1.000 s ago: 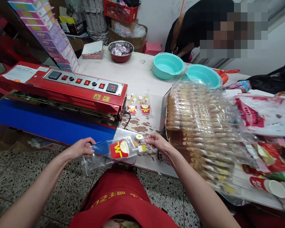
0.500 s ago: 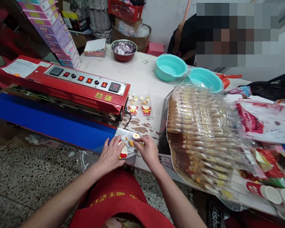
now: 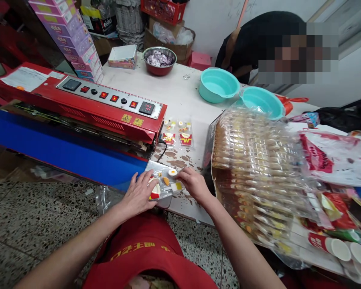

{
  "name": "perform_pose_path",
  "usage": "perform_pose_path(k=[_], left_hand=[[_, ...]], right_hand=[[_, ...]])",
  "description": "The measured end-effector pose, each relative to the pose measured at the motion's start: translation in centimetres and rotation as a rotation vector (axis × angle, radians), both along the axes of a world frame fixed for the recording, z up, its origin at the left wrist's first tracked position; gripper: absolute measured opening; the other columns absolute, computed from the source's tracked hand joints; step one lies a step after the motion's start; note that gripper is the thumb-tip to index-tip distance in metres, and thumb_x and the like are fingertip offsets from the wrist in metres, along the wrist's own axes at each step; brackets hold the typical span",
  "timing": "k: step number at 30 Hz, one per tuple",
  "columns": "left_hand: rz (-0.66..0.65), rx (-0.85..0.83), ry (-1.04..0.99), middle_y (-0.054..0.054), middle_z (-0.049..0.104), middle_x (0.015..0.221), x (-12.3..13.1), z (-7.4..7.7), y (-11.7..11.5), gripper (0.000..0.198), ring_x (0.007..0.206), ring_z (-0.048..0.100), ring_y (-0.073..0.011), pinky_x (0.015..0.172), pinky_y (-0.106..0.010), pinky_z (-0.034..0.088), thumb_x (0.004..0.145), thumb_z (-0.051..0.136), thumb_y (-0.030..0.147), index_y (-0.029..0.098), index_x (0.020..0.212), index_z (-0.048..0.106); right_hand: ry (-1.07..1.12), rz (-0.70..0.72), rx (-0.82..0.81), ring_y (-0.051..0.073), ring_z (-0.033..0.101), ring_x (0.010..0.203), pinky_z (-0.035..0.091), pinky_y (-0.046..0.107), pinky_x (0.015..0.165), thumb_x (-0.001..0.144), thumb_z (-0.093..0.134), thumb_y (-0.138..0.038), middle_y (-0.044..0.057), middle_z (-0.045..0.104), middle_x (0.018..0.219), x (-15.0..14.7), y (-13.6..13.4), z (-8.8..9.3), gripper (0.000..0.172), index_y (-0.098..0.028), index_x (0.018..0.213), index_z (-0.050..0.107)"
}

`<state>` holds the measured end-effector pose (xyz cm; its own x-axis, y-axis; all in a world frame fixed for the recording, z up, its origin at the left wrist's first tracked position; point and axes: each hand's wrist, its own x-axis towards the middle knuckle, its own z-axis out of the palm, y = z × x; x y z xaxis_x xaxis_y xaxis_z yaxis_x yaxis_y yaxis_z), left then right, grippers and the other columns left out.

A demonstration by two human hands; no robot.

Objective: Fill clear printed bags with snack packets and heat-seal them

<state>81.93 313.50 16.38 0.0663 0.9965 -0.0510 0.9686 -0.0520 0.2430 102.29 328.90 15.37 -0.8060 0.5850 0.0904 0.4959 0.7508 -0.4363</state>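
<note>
A clear plastic packet lies on the metal plate at the near end of the blue conveyor belt. Inside it are a small toy fried egg, an orange piece, a white-and-yellow piece and a red-and-cream fries-box shape. My left hand rests on the left part of the packet with its fingers stretched out, partly covering the fries-box shape. At the packet's right edge, beside the egg, the fingers of my right hand are pinched together on the plastic; the fingertips are partly hidden.
A red sealing machine with lit switches runs along the blue belt. Two similar packets lie behind the plate. To the right stands a box of upright filled packets. Turquoise basins stand farther back, near another person.
My right hand has shifted right, from over the pieces to the packet's right edge, uncovering the white-and-yellow piece. My left hand stays on the packet. The other person's position has changed slightly.
</note>
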Motion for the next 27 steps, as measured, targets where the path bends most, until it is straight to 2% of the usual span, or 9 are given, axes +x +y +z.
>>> perform_pose_path(k=[3, 7, 12, 15, 17, 20, 22, 24, 27], left_hand=[[0.002, -0.012, 0.008, -0.018, 0.031, 0.149, -0.1, 0.1, 0.0, 0.063, 0.134, 0.031, -0.0358, 0.109, -0.057, 0.022, 0.069, 0.073, 0.034, 0.02, 0.125, 0.049], [-0.005, -0.014, 0.016, -0.018, 0.031, 0.149, -0.2, 0.0, -0.1, 0.063, 0.134, 0.031, -0.0354, 0.109, -0.057, 0.021, 0.069, 0.072, 0.033, 0.02, 0.125, 0.049], [0.001, -0.01, 0.024, -0.019, 0.031, 0.148, 0.0, 0.0, -0.1, 0.061, 0.134, 0.031, -0.0358, 0.109, -0.058, 0.022, 0.07, 0.071, 0.035, 0.02, 0.125, 0.049], [0.004, -0.017, 0.028, -0.019, 0.031, 0.148, 0.1, 0.1, 0.0, 0.062, 0.134, 0.031, -0.0362, 0.108, -0.059, 0.021, 0.069, 0.072, 0.035, 0.02, 0.125, 0.049], [0.008, -0.017, 0.023, -0.019, 0.032, 0.148, 0.0, 0.0, -0.1, 0.062, 0.134, 0.031, -0.0361, 0.108, -0.059, 0.021, 0.069, 0.073, 0.035, 0.02, 0.124, 0.049], [0.001, 0.001, -0.026, -0.019, 0.03, 0.149, -0.2, -0.2, -0.1, 0.064, 0.135, 0.029, -0.0361, 0.109, -0.06, 0.02, 0.07, 0.074, 0.043, 0.02, 0.125, 0.049], [0.015, 0.052, -0.099, -0.018, 0.031, 0.149, -0.1, 0.0, 0.2, 0.061, 0.136, 0.028, -0.0354, 0.11, -0.06, 0.018, 0.072, 0.071, 0.051, 0.02, 0.121, 0.052], [0.089, 0.127, -0.211, -0.015, 0.041, 0.143, 0.1, 0.6, 0.7, 0.052, 0.132, 0.033, -0.033, 0.109, -0.056, 0.021, 0.077, 0.065, 0.053, 0.02, 0.116, 0.057], [0.241, 0.135, -0.501, -0.009, 0.06, 0.114, 0.7, 1.9, 2.0, 0.033, 0.111, 0.048, -0.0267, 0.098, -0.044, 0.036, 0.081, 0.063, 0.049, 0.022, 0.1, 0.067]], right_hand=[[0.145, -0.072, -0.03, 0.018, 0.056, 0.087, 0.042, 0.028, 0.073, 0.088, 0.06, -0.033, 0.004, 0.065, 0.088, -0.2, 0.0, -0.9, 0.014, -0.024, 0.09, 0.069], [0.277, -0.199, 0.026, 0.02, 0.053, 0.092, 0.043, 0.03, 0.076, 0.087, 0.06, -0.039, 0.007, 0.061, 0.097, -0.7, -1.6, -0.5, 0.019, -0.023, 0.092, 0.07], [0.072, -0.267, 0.05, 0.022, 0.051, 0.089, 0.041, 0.03, 0.068, 0.084, 0.064, -0.039, 0.007, 0.058, 0.092, -3.1, -4.8, 0.9, 0.017, -0.023, 0.087, 0.071], [-0.026, -0.291, 0.04, 0.024, 0.052, 0.089, 0.042, 0.032, 0.068, 0.081, 0.067, -0.03, 0.008, 0.06, 0.092, -4.1, -5.4, 1.4, 0.008, -0.022, 0.083, 0.068], [-0.006, -0.312, 0.002, 0.025, 0.053, 0.09, 0.043, 0.034, 0.071, 0.082, 0.064, -0.024, 0.008, 0.062, 0.093, -3.9, -5.3, 1.5, 0.003, -0.021, 0.081, 0.065], [0.179, -0.326, -0.144, 0.022, 0.058, 0.091, 0.045, 0.034, 0.078, 0.086, 0.056, -0.022, 0.007, 0.066, 0.096, -2.8, -5.0, 1.6, 0.005, -0.022, 0.084, 0.06], [0.301, -0.323, -0.295, 0.02, 0.06, 0.082, 0.047, 0.033, 0.076, 0.088, 0.054, -0.027, 0.006, 0.067, 0.09, -2.2, -5.3, 1.8, 0.007, -0.023, 0.084, 0.058], [0.397, -0.354, -0.454, 0.018, 0.06, 0.072, 0.048, 0.031, 0.069, 0.085, 0.06, -0.034, 0.004, 0.066, 0.081, -2.1, -5.9, 2.1, 0.01, -0.024, 0.082, 0.058], [0.563, -0.455, -0.701, 0.018, 0.061, 0.07, 0.051, 0.032, 0.067, 0.073, 0.073, -0.039, 0.003, 0.067, 0.08, -2.7, -6.8, 2.5, 0.021, -0.024, 0.081, 0.061]])
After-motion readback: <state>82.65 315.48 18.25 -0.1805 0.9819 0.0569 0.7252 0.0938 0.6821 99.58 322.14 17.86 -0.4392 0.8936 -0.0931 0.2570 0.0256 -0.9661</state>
